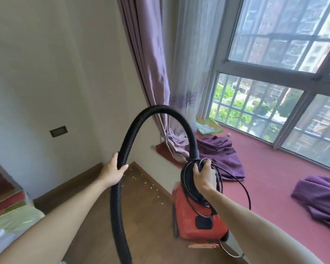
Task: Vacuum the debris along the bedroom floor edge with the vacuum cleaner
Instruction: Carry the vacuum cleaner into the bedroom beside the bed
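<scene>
Two bare forearms reach forward from the bottom of the picture. Left hand (113, 171) is closed around the black ribbed hose (139, 126), with the fingers wrapped over it from the left side. From this grip the hose goes down out of the lower edge and also rises in a high arch, then comes down to the red vacuum cleaner (196, 212). Right hand (203, 173) is closed on the black handle at the top of the vacuum cleaner, and it holds there also several loops of the black power cord (234, 180), which hang loose to the right side. I cannot tell whether the vacuum cleaner touches the wooden floor (145, 221) or hangs just above it.

Small pale crumbs (152, 184) lie scattered on the floor near the corner, along the base of the wall (46, 73) and beside the low pink platform (271, 180) under the window (274, 88). On this platform lie two heaps of purple cloth (225, 155), and a lilac curtain (152, 73) hangs in the corner. A green object (208, 125) lies near the glass.
</scene>
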